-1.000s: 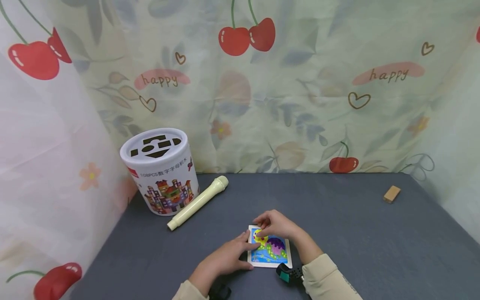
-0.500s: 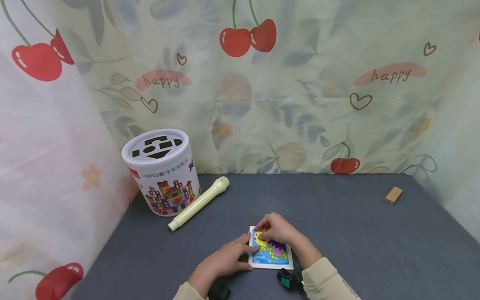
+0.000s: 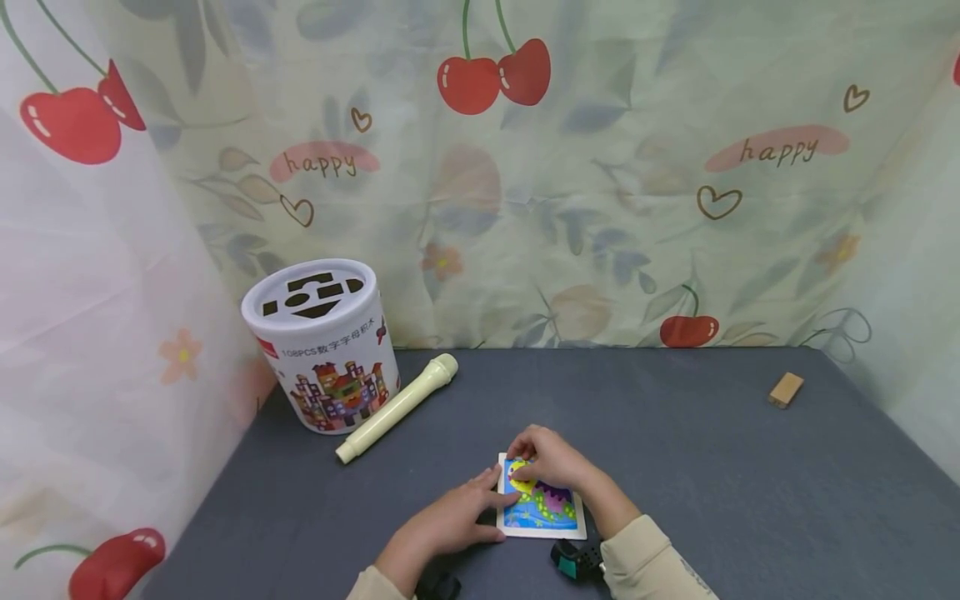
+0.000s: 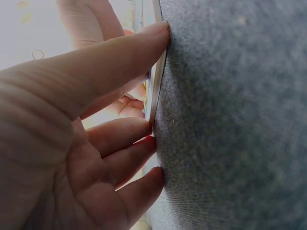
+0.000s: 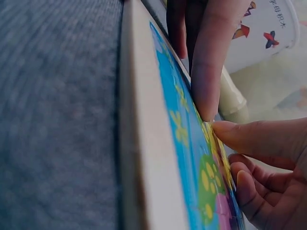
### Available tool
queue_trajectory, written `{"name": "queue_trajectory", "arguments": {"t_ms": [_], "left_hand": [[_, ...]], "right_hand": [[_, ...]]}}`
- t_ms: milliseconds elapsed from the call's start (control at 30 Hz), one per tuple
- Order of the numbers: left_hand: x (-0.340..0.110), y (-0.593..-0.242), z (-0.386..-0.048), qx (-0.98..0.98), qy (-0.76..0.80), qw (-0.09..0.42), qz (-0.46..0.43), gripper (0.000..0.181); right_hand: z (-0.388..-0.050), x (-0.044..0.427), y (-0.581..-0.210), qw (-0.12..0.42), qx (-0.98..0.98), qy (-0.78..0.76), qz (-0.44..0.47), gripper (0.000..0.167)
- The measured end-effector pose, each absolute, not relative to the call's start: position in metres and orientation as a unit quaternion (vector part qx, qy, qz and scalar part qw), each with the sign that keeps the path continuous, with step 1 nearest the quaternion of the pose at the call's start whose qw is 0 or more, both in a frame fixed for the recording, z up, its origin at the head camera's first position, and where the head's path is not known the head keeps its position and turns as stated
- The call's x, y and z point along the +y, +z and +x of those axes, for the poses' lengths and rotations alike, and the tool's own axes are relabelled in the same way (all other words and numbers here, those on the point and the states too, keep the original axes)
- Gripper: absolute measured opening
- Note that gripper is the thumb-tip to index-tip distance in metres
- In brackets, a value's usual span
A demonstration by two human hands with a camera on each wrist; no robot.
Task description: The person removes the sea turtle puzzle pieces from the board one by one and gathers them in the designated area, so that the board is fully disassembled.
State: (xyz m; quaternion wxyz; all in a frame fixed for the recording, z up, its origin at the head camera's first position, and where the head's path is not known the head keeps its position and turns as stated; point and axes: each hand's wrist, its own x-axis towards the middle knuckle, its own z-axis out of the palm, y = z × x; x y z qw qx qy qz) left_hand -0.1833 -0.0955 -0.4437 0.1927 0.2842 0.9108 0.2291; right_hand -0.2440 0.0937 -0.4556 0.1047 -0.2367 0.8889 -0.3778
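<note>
A small picture board with a white rim (image 3: 542, 532) lies flat on the table, showing a yellow, purple and green creature on blue. My left hand (image 3: 454, 513) is at its left side, fingers extended; one finger presses on the picture, and in the left wrist view the thumb and fingertips of that hand (image 4: 91, 91) touch the board's edge (image 4: 156, 81). Over the upper part, my right hand (image 3: 553, 460) bends its fingers, thumb and fingertips at the yellow piece (image 3: 519, 484). In the right wrist view, the right thumb (image 5: 259, 139) meets the left fingertip over the yellow area.
A white block bucket (image 3: 322, 350) with a slotted lid stands at the back left of the dark table (image 3: 675, 467). A cream stick (image 3: 396, 408) leans beside it. At the far right lies a small wooden block (image 3: 786, 389). Patterned curtains surround the back and sides.
My right fingers have shifted slightly, their tips closing in on the yellow area of the picture. My left hand stays in place on the board.
</note>
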Motion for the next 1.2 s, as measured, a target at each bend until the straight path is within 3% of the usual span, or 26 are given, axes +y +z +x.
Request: {"name": "queue_trajectory", "arguments": {"t_ms": [600, 1200], "left_hand": [[-0.096, -0.445, -0.186, 0.91, 0.232, 0.207, 0.273, 0.052], [-0.095, -0.444, -0.184, 0.913, 0.226, 0.2, 0.276, 0.052]], "right_hand": [[-0.245, 0.09, -0.455, 0.118, 0.891, -0.402, -0.176, 0.012], [-0.253, 0.107, -0.457, 0.164, 0.833, -0.496, -0.182, 0.011]]}}
